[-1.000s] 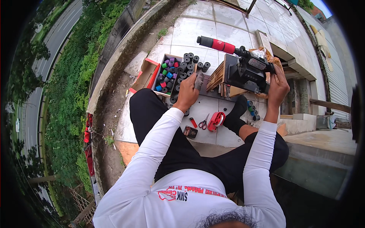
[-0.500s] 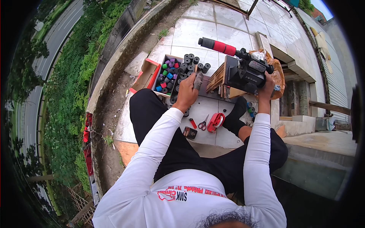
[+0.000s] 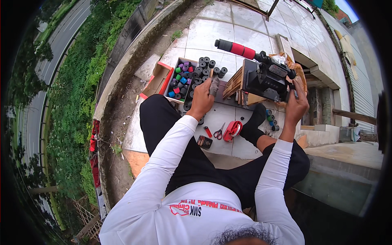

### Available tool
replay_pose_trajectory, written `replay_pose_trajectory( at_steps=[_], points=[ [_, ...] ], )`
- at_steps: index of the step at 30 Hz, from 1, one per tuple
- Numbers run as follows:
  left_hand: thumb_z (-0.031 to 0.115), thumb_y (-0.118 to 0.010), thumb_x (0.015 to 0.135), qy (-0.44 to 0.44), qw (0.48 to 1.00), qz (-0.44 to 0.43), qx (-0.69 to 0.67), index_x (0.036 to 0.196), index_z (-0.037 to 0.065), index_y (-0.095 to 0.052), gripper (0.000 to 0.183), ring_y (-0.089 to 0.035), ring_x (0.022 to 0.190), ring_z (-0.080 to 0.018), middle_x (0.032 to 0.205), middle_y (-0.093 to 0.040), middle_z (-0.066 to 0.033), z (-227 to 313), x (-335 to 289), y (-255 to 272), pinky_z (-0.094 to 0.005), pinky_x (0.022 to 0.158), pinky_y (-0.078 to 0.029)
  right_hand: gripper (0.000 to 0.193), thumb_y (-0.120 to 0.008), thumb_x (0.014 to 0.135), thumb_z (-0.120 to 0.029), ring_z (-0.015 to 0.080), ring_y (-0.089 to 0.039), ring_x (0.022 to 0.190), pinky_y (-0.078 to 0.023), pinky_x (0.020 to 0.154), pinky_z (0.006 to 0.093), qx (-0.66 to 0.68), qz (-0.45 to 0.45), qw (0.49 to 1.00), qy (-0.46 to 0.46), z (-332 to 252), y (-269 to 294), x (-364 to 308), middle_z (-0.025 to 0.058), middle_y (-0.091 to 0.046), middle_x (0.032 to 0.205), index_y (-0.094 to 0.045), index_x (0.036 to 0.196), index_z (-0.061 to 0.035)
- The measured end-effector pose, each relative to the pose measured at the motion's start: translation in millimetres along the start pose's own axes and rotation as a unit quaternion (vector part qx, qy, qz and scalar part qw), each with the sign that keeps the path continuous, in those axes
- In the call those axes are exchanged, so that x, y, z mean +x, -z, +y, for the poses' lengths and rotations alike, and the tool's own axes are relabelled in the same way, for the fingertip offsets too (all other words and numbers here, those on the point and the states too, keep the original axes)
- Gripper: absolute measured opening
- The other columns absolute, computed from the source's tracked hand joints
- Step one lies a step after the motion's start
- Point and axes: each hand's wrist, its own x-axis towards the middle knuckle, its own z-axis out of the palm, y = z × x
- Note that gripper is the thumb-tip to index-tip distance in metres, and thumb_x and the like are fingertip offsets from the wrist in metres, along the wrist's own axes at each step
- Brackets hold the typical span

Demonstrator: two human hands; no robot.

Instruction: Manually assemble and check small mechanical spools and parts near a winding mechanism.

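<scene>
A black machine (image 3: 265, 79) with a red-and-black grip (image 3: 236, 49) sticking out to the left is mounted on a wooden stand (image 3: 235, 83). My right hand (image 3: 297, 106) is at its right side, thumb and fingers closed around a small dark part that I cannot make out. My left hand (image 3: 201, 100) is closed left of the stand, beside the black rolls (image 3: 199, 70). A rough grey piece (image 3: 214, 86) shows at its fingertips; whether it is held or wrapped around a finger, I cannot tell.
Coloured rolls fill a box (image 3: 179, 81), with an open red-edged box (image 3: 157, 81) beside it. Scissors (image 3: 218, 132), a red tape dispenser (image 3: 232, 131), a red lighter (image 3: 207, 131) and a small dark box (image 3: 204, 141) lie on the tiles. A low wall (image 3: 112, 77) runs along the left.
My right hand has shifted right and down from the machine's back to its side, its fingers now pointing up. My left hand has barely moved.
</scene>
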Motion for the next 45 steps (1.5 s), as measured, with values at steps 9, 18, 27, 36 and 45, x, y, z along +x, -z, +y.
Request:
replay_pose_trajectory(
  at_steps=[9,18,27,36,45],
  points=[
    [-0.004,-0.057,0.089,0.008,1.0,-0.009,-0.009,0.101,-0.002,-0.055,0.012,-0.057,0.087,-0.056,0.087,-0.062,-0.0299,1.6,1.2,2.1,-0.0494,0.07,-0.049,0.037,-0.075,0.091,0.004,0.0264,-0.076,0.118,-0.058,0.101,0.0351,-0.024,-0.022,0.998,0.049,39.7,-43.9,60.4,0.0123,-0.079,0.125,-0.08,0.126,-0.0076],
    [-0.005,-0.056,0.088,0.003,1.0,0.006,-0.004,0.101,-0.002,-0.055,0.013,-0.057,0.086,-0.0559,0.086,-0.062,-0.0295,-1.0,-0.4,7.8,-0.0496,0.07,-0.048,0.034,-0.077,0.086,0.005,0.0312,-0.078,0.108,-0.06,0.093,0.0375,-0.011,-0.043,0.998,0.039,41.1,-64.7,51.3,0.016,-0.08,0.117,-0.082,0.117,-0.008],
    [-0.005,-0.057,0.088,0.015,1.0,0.006,-0.01,0.099,-0.002,-0.053,0.012,-0.057,0.086,-0.0564,0.086,-0.06,-0.0296,-4.0,-0.8,2.6,-0.0514,0.069,-0.047,0.035,-0.08,0.083,-0.008,0.0433,-0.075,0.102,-0.058,0.084,0.0425,0.012,-0.085,0.993,0.077,51.3,-56.2,-4.3,0.0235,-0.077,0.109,-0.078,0.118,-0.0053],
    [-0.003,-0.059,0.091,0.014,1.0,0.003,-0.014,0.1,-0.002,-0.056,0.01,-0.059,0.085,-0.055,0.086,-0.061,-0.0293,-1.6,0.0,-0.3,-0.0509,0.069,-0.047,0.029,-0.073,0.093,0.002,0.0303,-0.078,0.113,-0.058,0.097,0.0366,-0.006,-0.057,0.998,-0.007,21.4,-8.3,-32.0,0.0157,-0.08,0.122,-0.078,0.122,0.0003],
    [0.002,-0.06,0.096,0.009,1.0,-0.001,0.003,0.099,-0.002,-0.055,0.008,-0.06,0.085,-0.0546,0.086,-0.062,-0.0287,-0.1,0.6,-1.7,-0.0514,0.07,-0.048,0.033,-0.072,0.095,0.003,0.0277,-0.076,0.119,-0.056,0.103,0.0369,-0.049,-0.008,0.998,0.032,23.4,-9.2,30.3,0.0129,-0.079,0.127,-0.078,0.127,-0.0034]
  ],
)
